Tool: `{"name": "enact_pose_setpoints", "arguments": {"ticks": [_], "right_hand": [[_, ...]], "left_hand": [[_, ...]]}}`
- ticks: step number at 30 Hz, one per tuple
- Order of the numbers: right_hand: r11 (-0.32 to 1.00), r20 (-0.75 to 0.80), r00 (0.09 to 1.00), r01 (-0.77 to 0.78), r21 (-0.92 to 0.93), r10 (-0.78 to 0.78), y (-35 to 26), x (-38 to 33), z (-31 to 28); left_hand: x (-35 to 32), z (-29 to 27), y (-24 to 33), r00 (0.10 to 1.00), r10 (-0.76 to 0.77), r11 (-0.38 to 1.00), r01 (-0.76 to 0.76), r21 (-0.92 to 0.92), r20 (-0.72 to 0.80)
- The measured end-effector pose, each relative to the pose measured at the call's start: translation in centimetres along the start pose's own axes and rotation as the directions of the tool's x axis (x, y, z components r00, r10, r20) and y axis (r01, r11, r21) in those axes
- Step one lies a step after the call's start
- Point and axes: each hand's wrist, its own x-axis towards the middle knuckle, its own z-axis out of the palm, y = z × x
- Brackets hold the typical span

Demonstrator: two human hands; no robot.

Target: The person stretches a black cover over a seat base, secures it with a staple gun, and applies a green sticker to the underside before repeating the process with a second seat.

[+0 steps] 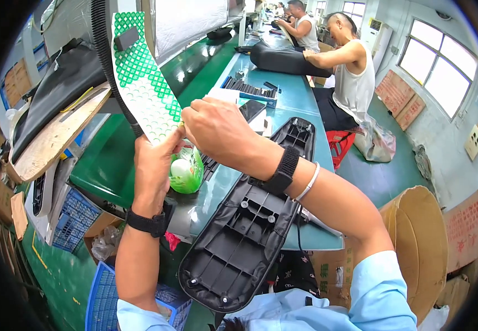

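Note:
A long sheet of round green-and-white stickers (153, 105) stands upright in my left hand (153, 168), which grips its lower end between thumb and fingers. My right hand (217, 129) is closed in a pinch at the sheet's lower right edge, close to my left thumb. Whether a single sticker is between those fingertips is hidden. Many stickers are gone from the sheet's lower part, and a small dark block (127, 39) lies against its top. Below my hands, a long black padded seat (239, 220) rests underside up, showing ribs and bolts, partly over the table edge.
Beside my left hand is a green plastic bag (188, 174). The blue-green table (297, 107) carries a tray of black parts (250, 91) and a phone (252, 110). A corrugated hose (103, 60) hangs at left. A co-worker (352, 71) handles a black seat farther along.

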Motion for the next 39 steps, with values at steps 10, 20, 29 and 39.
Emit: {"name": "enact_pose_setpoints", "arguments": {"ticks": [10,20,29,39], "right_hand": [[0.942,0.011,0.966,-0.255,0.218,0.259,1.9,1.1,-0.2],[0.515,0.464,0.768,-0.640,0.571,0.441,-1.4,-3.4,-7.3],[0.841,0.508,0.817,-0.459,0.286,0.273,-6.5,-16.1,-5.7],[0.999,0.563,0.826,0.026,0.025,-0.035,-9.8,-14.7,0.6]], "left_hand": [[-0.1,-0.4,0.2,0.994,-0.107,0.993,0.108,-0.045,0.018],[-0.8,-2.0,-1.8,0.978,-0.181,0.983,0.183,-0.006,0.103],[-9.3,-9.1,-3.5,0.952,-0.306,0.952,0.306,0.001,0.035],[-19.0,-12.5,-7.0,0.884,-0.430,0.881,0.366,-0.301,-0.182]]}}
